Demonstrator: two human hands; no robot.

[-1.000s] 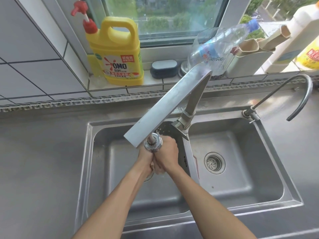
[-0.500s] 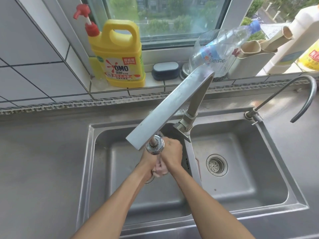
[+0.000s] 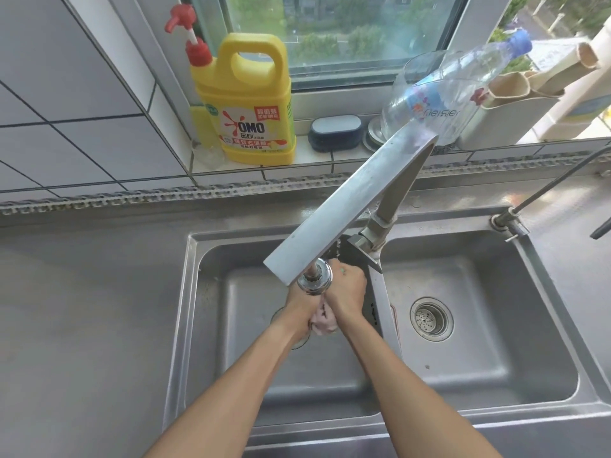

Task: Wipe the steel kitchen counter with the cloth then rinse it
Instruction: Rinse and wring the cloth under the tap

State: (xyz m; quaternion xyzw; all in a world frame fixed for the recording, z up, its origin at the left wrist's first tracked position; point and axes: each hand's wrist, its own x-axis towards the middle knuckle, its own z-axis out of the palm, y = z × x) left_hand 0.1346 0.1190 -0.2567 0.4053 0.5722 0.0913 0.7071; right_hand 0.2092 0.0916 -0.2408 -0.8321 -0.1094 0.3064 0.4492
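Cloth (image 3: 322, 320) in left basin (image 3: 231, 375)

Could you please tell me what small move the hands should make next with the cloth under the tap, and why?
Probably keep squeezing and rubbing the cloth under the faucet head. Both the left hand and right hand grip it bunched over the left sink basin, directly beneath the spout, so rinsing seems under way, not finished.

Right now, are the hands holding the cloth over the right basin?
No, both hands hold the cloth under the tap head, over the left basin.
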